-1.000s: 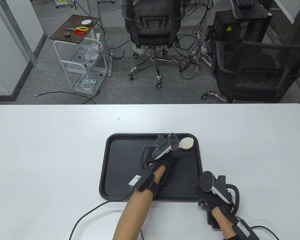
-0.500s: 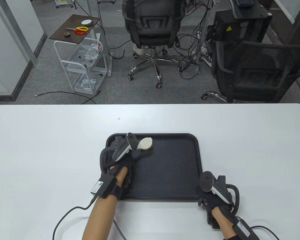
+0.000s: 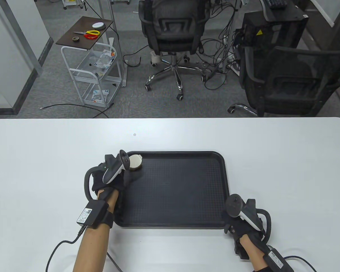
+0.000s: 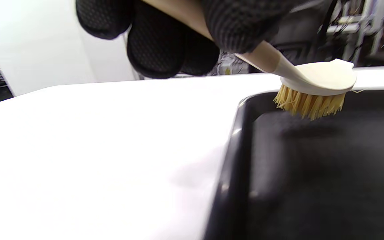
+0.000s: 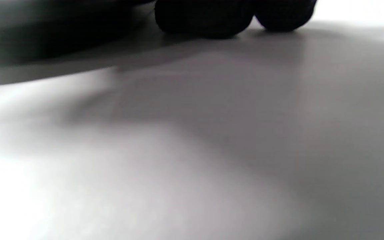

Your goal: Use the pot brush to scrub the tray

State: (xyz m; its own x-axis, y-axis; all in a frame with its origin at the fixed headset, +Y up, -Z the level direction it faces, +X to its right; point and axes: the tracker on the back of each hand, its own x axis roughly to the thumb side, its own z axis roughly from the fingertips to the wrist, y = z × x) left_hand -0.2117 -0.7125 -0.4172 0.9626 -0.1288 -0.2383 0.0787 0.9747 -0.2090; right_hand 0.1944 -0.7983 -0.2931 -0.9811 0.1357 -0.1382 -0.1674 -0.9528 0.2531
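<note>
White table (image 3: 45, 158), bearing black tray (image 3: 181, 192) near its front edge. Right hand (image 3: 243, 223) at tray's front right corner, finger state unclear. Left hand (image 3: 113, 178) curled round pot brush (image 3: 135, 162), bristles in tray's far left corner.

The left hand (image 3: 110, 177) reaches over the tray's (image 3: 175, 225) far left corner, fingers (image 4: 155, 50) curled round the pot brush (image 4: 315, 86) handle, while the right hand (image 3: 243, 223) rests at the tray's near right corner, fingertips (image 5: 205, 18) on the table (image 5: 192, 150).
</note>
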